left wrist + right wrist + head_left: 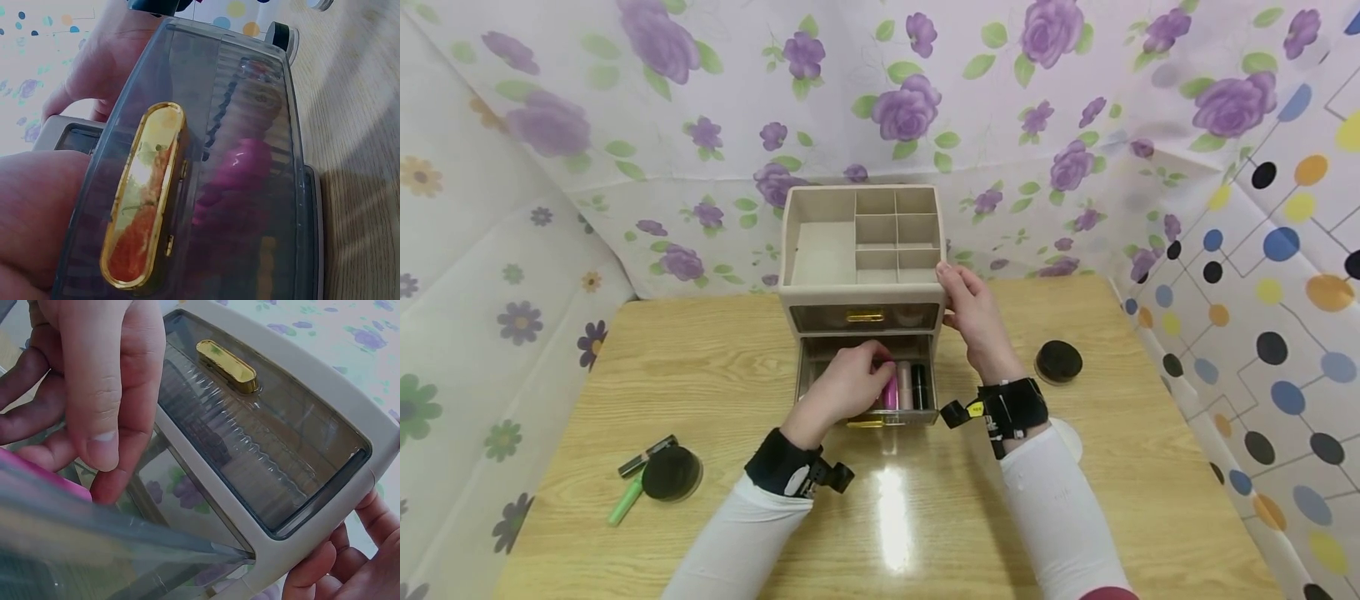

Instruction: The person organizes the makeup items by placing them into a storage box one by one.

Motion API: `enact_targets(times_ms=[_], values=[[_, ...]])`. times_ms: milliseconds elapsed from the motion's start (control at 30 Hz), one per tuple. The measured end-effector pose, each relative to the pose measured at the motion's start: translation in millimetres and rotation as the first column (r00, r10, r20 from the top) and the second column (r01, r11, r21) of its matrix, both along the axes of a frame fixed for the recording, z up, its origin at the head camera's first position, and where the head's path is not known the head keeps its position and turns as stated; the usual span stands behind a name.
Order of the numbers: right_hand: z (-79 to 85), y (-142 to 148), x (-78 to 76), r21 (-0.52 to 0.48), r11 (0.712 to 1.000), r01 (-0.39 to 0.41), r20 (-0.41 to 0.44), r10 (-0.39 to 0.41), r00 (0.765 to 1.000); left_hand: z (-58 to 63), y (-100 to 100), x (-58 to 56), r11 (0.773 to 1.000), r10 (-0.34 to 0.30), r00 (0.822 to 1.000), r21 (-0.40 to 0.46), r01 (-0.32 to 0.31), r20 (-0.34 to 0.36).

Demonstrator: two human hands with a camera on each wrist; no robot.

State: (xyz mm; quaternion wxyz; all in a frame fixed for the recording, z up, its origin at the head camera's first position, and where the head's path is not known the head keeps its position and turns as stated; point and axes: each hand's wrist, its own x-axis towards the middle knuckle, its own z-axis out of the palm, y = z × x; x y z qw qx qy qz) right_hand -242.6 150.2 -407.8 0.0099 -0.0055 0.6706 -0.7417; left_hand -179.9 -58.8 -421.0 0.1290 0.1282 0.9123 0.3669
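A cream makeup organizer (820,288) stands at the back of the table, its lower clear drawer (925,417) pulled out. Inside lie a pink tube (891,393), a pale tube (905,387) and a black tube (919,387). My left hand (848,382) reaches into this drawer, fingers loosely bent just beside the pink tube; in the right wrist view, nothing shows between thumb and fingers. My right hand (976,321) holds the organizer's right side by its edge. The gold handle (144,194) on the drawer front fills the left wrist view, and the left fingertips are hidden there.
The upper drawer (820,317) is closed. At the left of the table lie a round black compact (672,473), a green tube (626,502) and a dark tube (647,456). Another black compact (1059,362) is at the right, and a white round item (1067,439) is partly behind the right forearm.
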Motion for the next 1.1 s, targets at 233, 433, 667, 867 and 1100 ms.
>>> enact_targets(times_ms=[233,433,667,867,1100], values=[[0.8,0.2,0.7,0.007,1.0,0.007,0.002,-0.007,1.0,0.6,-0.6,0.4,1.0,-0.002,1.0,0.008,0.002,0.023],[-0.2,0.0,0.4,0.005,1.0,0.007,0.0,-0.007,1.0,2.1,-1.3,1.6,0.999,-0.035,0.999,-0.002,0.035,0.03],[0.9,-0.6,0.9,0.006,1.0,0.005,-0.003,-0.005,1.0,2.3,-1.8,1.9,0.999,-0.035,0.999,0.004,0.034,0.042],[1.7,-1.4,1.4,0.005,1.0,0.005,0.001,-0.005,1.0,2.0,-2.1,1.8,1.0,-0.019,0.999,-0.001,0.019,0.042],[0.8,-1.3,1.6,0.01,1.0,0.005,0.002,-0.005,1.0,0.6,-5.3,1.5,1.0,-0.006,0.999,-0.011,0.007,0.048]])
